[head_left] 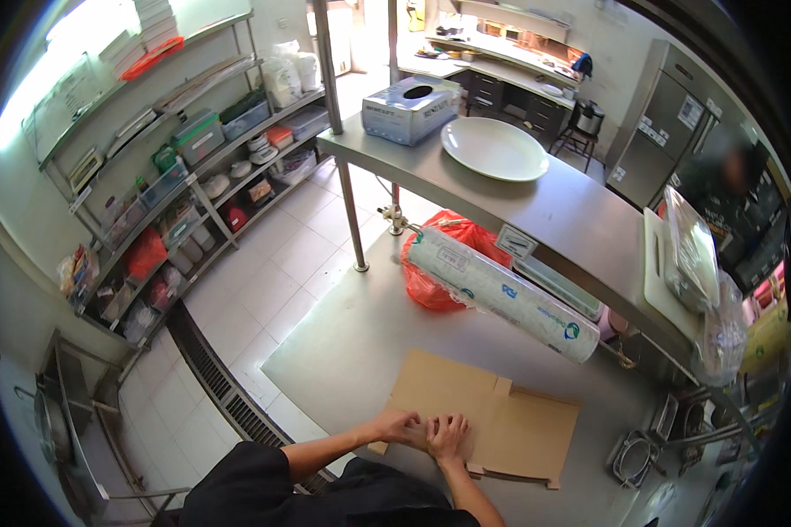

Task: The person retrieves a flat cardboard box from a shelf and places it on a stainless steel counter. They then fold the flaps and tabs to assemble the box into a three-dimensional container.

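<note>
A flat brown cardboard box blank lies spread out on the steel table in front of me, with cut flaps and fold lines along its edges. My left hand is at its near left part, fingers bent and gripping the cardboard. Close beside it, my right hand has its fingers curled over a fold of the same sheet. The fingertips of both hands are partly hidden, and a small gap separates the two hands.
Beyond the cardboard, a large roll of plastic film hangs under a raised steel shelf. A red plastic bag sits behind the roll. The shelf holds a white oval plate and a glove box. Another person stands at far right.
</note>
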`<state>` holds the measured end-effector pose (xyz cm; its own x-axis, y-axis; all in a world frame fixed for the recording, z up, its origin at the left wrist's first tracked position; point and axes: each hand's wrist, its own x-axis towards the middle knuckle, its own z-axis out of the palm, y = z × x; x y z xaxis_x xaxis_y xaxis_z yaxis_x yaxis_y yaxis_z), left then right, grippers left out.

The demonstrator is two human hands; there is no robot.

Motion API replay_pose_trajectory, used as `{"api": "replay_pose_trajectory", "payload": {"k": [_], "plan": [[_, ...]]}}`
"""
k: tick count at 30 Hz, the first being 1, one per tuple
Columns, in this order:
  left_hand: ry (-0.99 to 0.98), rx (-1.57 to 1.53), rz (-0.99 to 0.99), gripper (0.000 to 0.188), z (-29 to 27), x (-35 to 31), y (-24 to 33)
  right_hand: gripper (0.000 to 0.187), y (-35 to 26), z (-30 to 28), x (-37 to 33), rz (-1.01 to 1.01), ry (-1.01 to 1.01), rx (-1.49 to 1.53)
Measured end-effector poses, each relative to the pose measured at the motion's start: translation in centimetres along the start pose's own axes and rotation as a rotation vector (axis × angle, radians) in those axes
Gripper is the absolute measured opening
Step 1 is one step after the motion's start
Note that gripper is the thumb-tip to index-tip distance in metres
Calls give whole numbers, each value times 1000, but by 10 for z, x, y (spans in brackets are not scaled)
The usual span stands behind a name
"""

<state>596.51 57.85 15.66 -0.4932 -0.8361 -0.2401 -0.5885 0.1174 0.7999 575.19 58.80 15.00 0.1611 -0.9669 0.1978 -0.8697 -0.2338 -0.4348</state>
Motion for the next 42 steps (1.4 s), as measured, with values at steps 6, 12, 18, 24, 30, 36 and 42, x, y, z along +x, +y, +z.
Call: {"api": "replay_pose_trajectory", "payload": {"k": [6,12,18,24,30,36,42], "plan": [[455,471,24,47,32,14,65,41,6,3,0,-41,32,-117],[446,471,26,54,48,12,53,47,-12,-20,3,-12,-25,-59],[457,513,26,57,55,17,44,46,-15,-23,7,-14,-50,-53],[492,443,40,60,56,15,47,42,-19,-29,3,-25,-27,-67],[454,417,16,64,45,8,57,34,-11,-36,-15,-43,0,-128],[509,435,34,62,60,18,45,33,-9,-37,-15,139,156,-142],[549,445,43,59,60,16,44,38,-1,-35,-13,135,136,-241]]}}
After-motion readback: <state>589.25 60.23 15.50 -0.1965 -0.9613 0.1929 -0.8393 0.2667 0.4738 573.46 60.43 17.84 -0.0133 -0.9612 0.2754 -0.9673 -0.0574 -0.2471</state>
